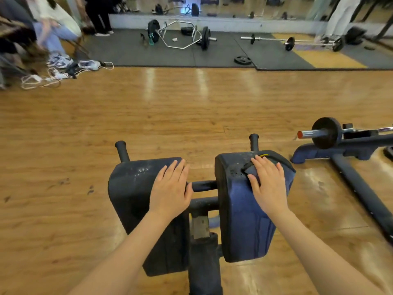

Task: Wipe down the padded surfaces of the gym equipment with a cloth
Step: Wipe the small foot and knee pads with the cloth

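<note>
Right hand (268, 184) presses cloth (252, 170) — mostly hidden — onto right pad (244, 220).

Left hand (170, 188) on left pad (136, 188) | right hand (269, 188) on cloth (251, 169), on right pad (240, 209) | hex bar (180, 35) behind, on mat (127, 52)

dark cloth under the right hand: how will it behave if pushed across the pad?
Probably floppy: the cloth bunches into folds beside the right hand. Likely light, since it drapes over the right pad edge. It may slide and crumple rather than stay flat, so flat-palm pressure seems needed.
</note>
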{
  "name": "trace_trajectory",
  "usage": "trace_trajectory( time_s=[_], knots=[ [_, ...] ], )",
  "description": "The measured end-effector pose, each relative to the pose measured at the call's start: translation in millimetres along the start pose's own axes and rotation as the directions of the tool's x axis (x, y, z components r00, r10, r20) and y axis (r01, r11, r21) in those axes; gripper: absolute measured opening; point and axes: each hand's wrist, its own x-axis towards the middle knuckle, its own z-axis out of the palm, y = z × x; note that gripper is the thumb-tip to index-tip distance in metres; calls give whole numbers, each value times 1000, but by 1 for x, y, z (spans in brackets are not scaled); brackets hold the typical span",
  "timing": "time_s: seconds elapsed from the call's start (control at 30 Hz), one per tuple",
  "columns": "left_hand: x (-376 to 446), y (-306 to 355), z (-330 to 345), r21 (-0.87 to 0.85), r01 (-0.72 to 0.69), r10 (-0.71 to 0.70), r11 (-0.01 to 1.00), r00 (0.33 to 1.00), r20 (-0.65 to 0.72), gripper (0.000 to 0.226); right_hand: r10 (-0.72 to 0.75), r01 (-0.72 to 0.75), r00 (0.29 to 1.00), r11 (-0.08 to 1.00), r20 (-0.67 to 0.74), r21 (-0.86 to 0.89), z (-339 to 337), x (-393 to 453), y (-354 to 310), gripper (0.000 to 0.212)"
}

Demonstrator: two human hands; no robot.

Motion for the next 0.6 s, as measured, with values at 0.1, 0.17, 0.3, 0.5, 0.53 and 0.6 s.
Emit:
trace_trajectory(
  time_s=[0.1, 0.17, 0.3, 0.5, 0.53, 0.6],
  knots=[
    [-3, -2, 4, 43, -57, 59, 997, 997, -46, 57, -26, 27, 999, 999, -29, 34, 1, 2, 3, 51],
    [-5, -1, 7, 56, -73, 77, 996, 994, -73, 57, -4, 8, 999, 996, -51, 89, 3, 2, 2, 48],
    [-7, 0, 10, 81, -59, 67, 995, 992, -106, 57, -56, 67, 993, 991, -99, 118, 5, -3, -9, 36],
    [-5, 1, 16, 140, -60, 80, 988, 987, -142, 59, -455, 454, 886, 891, 88, 35, 14, 9, -43, 40],
    [-5, 2, 16, 142, -57, 76, 988, 988, -136, 59, -464, 464, 881, 885, 91, 19, 15, 11, -43, 40],
    [-6, 2, 14, 140, -48, 67, 989, 989, -132, 59, -438, 437, 894, 899, 92, 37, 11, 12, -33, 41]
  ],
)
